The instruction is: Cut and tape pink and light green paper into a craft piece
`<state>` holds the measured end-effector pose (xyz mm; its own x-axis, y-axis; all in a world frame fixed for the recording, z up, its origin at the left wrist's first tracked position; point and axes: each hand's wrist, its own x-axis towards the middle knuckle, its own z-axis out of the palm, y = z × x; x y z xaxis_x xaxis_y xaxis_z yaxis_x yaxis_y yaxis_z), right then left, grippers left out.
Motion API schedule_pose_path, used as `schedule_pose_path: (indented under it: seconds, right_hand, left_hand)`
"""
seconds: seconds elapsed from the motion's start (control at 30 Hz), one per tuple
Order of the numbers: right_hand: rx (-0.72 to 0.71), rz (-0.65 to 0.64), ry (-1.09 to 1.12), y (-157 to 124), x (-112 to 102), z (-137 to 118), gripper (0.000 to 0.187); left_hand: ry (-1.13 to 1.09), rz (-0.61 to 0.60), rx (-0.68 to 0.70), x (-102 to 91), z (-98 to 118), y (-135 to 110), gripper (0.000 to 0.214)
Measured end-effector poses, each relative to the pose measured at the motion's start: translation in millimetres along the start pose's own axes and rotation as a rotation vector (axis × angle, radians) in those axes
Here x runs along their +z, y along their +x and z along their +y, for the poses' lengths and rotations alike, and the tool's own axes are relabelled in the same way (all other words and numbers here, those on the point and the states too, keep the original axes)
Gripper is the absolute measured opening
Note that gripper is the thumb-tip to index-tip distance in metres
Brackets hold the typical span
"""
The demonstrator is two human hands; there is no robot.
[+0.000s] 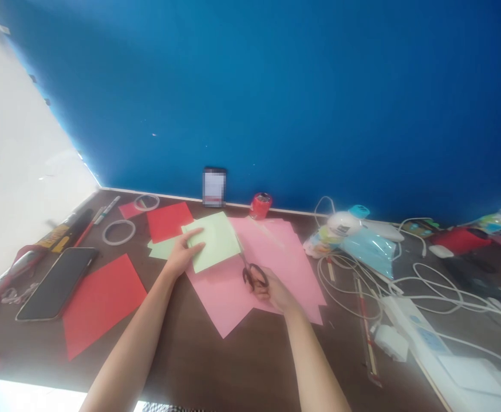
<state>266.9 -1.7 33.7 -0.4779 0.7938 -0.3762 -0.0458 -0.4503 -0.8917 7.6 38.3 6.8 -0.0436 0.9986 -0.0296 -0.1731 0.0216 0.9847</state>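
Observation:
My left hand holds the near left edge of a light green paper sheet, fingers pinched on it. My right hand grips dark-handled scissors, whose blades point up along the green sheet's right edge. Both rest over pink paper sheets spread on the dark brown table.
Red paper sheets lie at left, beside a black phone, pens and two white rings. A red tape roll and a small screen stand at the blue wall. White cables, a power strip and packets crowd the right.

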Motion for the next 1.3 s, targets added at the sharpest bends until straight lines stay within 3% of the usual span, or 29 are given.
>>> schedule_pose_path:
  seconds: [1.3]
  right_hand:
    - [-0.004,0.045,-0.099,-4.5,5.2,-7.5,0.035]
  left_hand:
    - [0.069,-0.013,-0.015,1.1,9.1,-4.0,0.057]
